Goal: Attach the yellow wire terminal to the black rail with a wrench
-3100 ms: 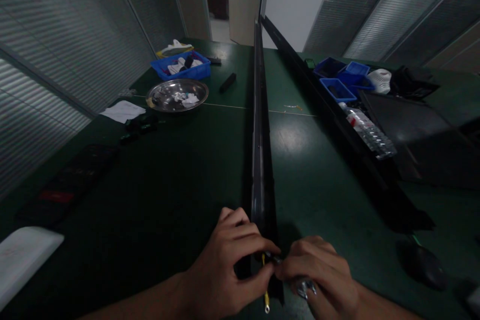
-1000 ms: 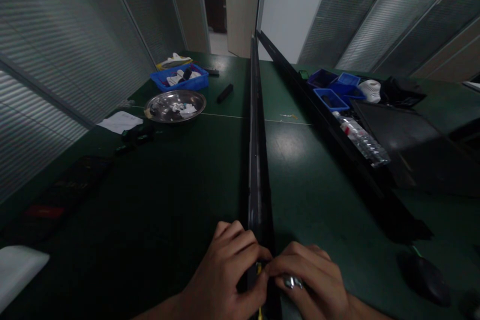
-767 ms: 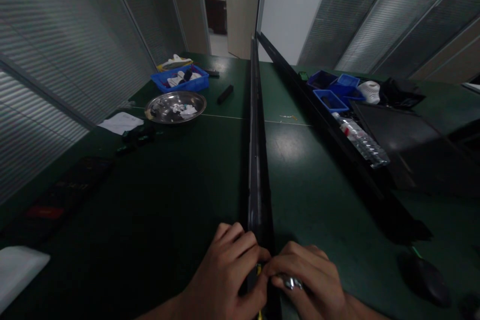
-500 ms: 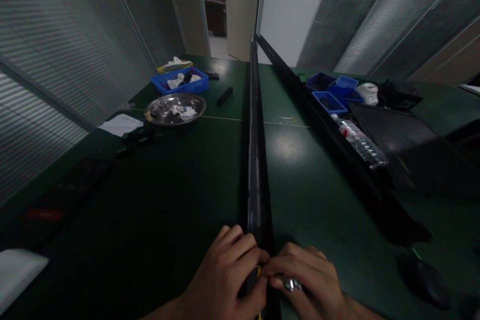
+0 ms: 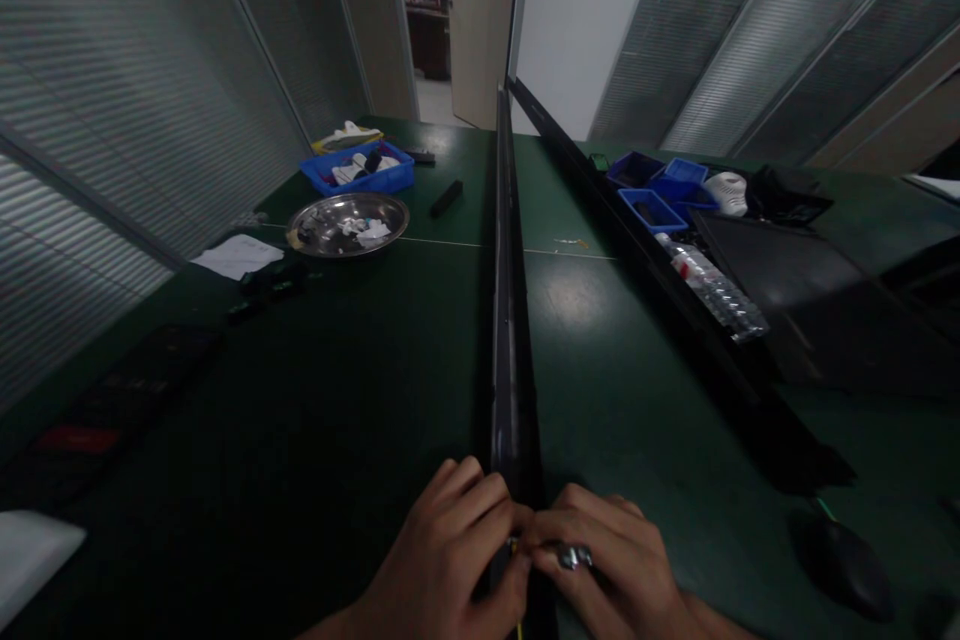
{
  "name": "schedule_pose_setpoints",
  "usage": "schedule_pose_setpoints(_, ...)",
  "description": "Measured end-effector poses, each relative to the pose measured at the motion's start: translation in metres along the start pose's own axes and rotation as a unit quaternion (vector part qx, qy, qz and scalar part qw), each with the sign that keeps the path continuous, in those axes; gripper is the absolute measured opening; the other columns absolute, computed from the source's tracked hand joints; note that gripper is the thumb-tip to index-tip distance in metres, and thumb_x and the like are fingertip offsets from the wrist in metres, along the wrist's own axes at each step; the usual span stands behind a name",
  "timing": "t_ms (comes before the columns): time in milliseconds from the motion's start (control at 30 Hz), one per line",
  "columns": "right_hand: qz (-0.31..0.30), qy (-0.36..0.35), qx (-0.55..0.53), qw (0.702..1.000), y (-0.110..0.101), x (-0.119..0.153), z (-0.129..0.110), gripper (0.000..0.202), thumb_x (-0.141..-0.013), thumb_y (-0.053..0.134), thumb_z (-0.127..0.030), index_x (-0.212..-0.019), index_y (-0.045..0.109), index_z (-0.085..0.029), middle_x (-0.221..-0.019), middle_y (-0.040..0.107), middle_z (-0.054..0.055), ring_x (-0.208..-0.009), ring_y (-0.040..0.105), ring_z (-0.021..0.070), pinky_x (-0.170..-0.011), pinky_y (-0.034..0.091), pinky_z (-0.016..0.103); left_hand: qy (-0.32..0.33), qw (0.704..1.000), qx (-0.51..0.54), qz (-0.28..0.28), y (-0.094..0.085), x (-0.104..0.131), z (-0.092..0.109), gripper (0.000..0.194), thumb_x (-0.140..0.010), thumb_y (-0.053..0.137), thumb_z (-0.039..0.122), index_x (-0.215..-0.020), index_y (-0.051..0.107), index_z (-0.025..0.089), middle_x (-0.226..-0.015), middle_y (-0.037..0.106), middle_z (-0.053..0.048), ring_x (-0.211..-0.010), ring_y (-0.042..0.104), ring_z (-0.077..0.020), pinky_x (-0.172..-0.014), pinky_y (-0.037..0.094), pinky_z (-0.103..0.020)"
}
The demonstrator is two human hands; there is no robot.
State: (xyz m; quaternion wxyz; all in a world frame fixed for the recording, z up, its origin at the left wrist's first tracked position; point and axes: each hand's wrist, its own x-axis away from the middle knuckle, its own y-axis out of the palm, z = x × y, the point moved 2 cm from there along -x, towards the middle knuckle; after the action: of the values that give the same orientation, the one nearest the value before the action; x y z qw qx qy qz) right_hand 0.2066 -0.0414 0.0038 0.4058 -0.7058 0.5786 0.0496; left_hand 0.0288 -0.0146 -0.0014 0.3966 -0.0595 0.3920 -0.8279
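Note:
A long black strip (image 5: 507, 320) runs away from me down the middle of the green table. At its near end, my left hand (image 5: 454, 555) is closed, with thumb and fingers pinching around the strip. My right hand (image 5: 611, 560) is closed beside it on the strip's right side, its fingertips touching those of my left hand. Out of the right fist pokes a shiny metal tool (image 5: 574, 556); its kind is hidden by the fingers. A small bit of yellow (image 5: 519, 631) shows on the strip below my hands. What lies between the fingertips is covered.
A second black strip (image 5: 675, 300) lies right, near a plastic bottle (image 5: 712, 285), blue bins (image 5: 652, 210) and a black mouse (image 5: 840, 560). On the left are a metal dish (image 5: 347, 240) with scraps, a blue basket (image 5: 390, 182), paper (image 5: 238, 256) and a dark flat box (image 5: 127, 400).
The view has tilted and shifted slightly. My right hand and the metal tool sit a little further left, while both hands keep their hold at the strip's near end.

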Motion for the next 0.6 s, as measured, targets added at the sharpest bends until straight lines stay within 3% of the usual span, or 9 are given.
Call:
schedule_pose_setpoints(233, 0.007, -0.022, 0.02, 1.0, 0.0002, -0.0011, 0.0024, 0.026, -0.109, 0.046, -0.029, -0.101, 0.067, -0.017, -0.069, 0.068, 0.001, -0.053, 0.061, 0.0109, -0.048, 0.041, 0.025, 0.034, 0.999, -0.005, 0.042, 0.0062, 0.0022, -0.0065, 0.013, -0.086, 0.051, 0.011, -0.09, 0.058, 0.021, -0.085, 0.061, -0.003, -0.081, 0.051, -0.0217, -0.077, 0.038, -0.036)
schedule_pose_setpoints(367, -0.005, -0.019, 0.016, 1.0, 0.0009, 0.0011, 0.0033, 0.025, -0.109, 0.045, -0.029, -0.109, 0.067, -0.017, -0.071, 0.069, 0.001, -0.055, 0.062, 0.012, -0.049, 0.044, 0.025, 0.02, 0.999, -0.014, 0.026, 0.0048, 0.0013, -0.0054, 0.014, -0.086, 0.052, 0.01, -0.091, 0.06, 0.021, -0.088, 0.062, -0.002, -0.083, 0.051, -0.0214, -0.078, 0.039, -0.035)
schedule_pose_setpoints(600, -0.004, -0.009, 0.003, 1.0, 0.0026, 0.0026, 0.0036, 0.027, -0.11, 0.045, -0.03, -0.099, 0.067, -0.018, -0.072, 0.068, 0.001, -0.056, 0.061, 0.0115, -0.049, 0.042, 0.025, 0.02, 0.999, -0.009, 0.025, 0.0043, 0.0018, -0.0041, 0.011, -0.085, 0.054, 0.012, -0.088, 0.06, 0.02, -0.087, 0.062, -0.003, -0.083, 0.051, -0.0215, -0.077, 0.039, -0.035)
